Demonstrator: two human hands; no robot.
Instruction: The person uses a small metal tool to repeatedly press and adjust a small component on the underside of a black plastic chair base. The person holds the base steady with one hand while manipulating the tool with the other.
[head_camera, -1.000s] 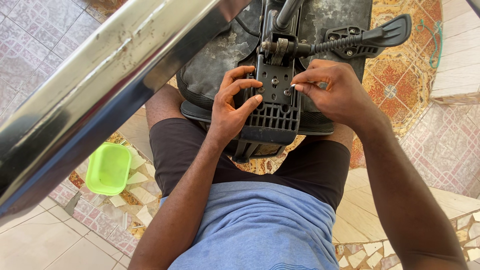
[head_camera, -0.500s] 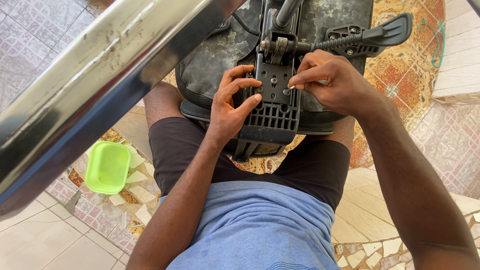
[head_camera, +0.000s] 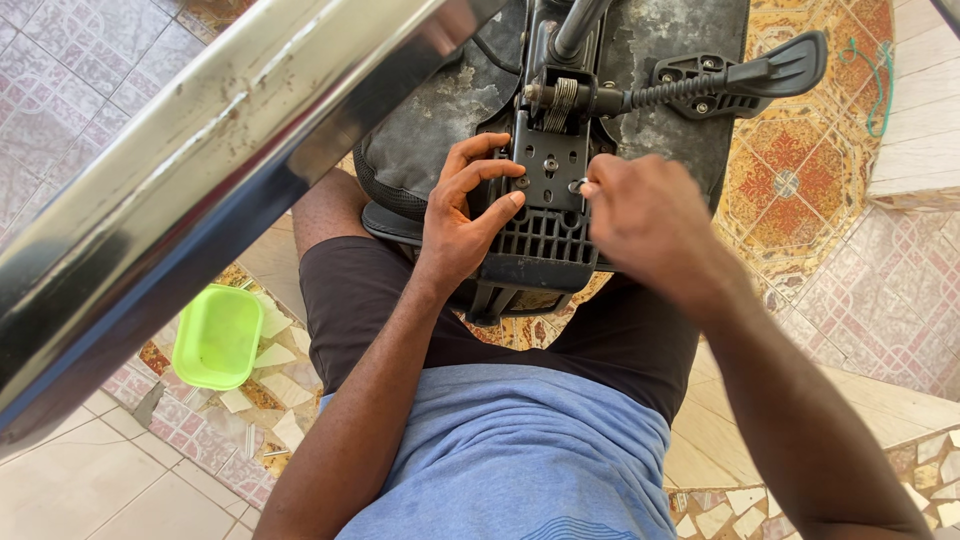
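I see no labels, signs or screens anywhere. Closest to a package is a green tub (head_camera: 217, 336), squarish with rounded corners, open and lidless, on the tiled floor (head_camera: 60, 480) by my left thigh.

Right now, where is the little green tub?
In the head view, the green tub sits on the tiled floor at lower left, beside the person's left thigh, under the shiny metal bar.

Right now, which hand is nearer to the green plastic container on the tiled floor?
Left. The left hand rests on the black metal chair mechanism plate, on the side toward the green plastic container; the right hand is farther away.
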